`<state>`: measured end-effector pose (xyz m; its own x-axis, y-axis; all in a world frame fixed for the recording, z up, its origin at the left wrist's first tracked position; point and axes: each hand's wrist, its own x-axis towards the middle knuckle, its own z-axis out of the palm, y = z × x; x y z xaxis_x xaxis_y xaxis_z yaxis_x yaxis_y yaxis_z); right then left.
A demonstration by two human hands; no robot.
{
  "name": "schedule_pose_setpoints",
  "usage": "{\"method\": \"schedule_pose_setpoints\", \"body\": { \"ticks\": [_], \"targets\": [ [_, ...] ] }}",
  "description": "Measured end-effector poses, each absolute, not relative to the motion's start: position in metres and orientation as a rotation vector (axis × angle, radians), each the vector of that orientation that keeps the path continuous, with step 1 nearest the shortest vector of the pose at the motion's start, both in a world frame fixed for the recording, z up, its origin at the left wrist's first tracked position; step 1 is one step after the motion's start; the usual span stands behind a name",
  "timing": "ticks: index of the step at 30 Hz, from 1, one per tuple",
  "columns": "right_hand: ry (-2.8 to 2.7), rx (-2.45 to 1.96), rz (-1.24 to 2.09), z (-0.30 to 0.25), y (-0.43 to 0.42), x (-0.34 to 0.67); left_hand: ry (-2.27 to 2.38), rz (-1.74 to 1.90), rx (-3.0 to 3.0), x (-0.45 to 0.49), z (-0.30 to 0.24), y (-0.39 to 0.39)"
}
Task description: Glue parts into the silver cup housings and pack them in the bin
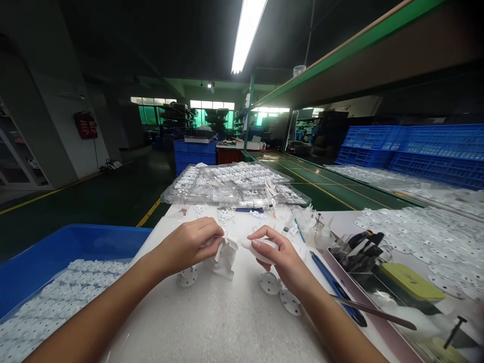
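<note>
Pinched in the fingers of my left hand [198,242] is a white cloth [226,259], hanging down over the white table. My right hand [278,254] grips a small white squeeze bottle [269,245], its nozzle pointing left toward the cloth; a narrow gap lies between them. Below my left wrist rests a round white part with holes [187,277]. Under my right hand lie two more, a nearer white disc [291,301] and another disc [269,283] beside it.
A blue bin [94,234] of white parts stands left. Clear trays [227,181] of small white pieces cover the table's far end. At right are a pink-edged tool tray [372,307], blue tweezers [333,282], a yellow-lidded box [412,282] and many white discs [408,237].
</note>
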<state>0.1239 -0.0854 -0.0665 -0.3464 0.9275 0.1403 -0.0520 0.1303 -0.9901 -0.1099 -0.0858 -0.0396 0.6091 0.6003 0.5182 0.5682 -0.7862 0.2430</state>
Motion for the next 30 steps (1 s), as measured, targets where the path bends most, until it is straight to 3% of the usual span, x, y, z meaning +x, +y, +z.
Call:
{"method": "schedule_pose_setpoints", "body": {
  "ticks": [17,25,30],
  "targets": [
    [-1.441,-0.888,1.433,-0.063,-0.083,0.125,1.168,0.94,2.829,-0.119,-0.034,-0.082],
    [-1.192,-0.772,1.429,-0.061,-0.071,0.141,1.341,1.44,2.025,-0.149,-0.028,-0.069],
    [-1.246,-0.735,1.502,-0.063,-0.071,0.142,1.148,1.365,1.844,-0.13,-0.038,-0.071]
  ]
}}
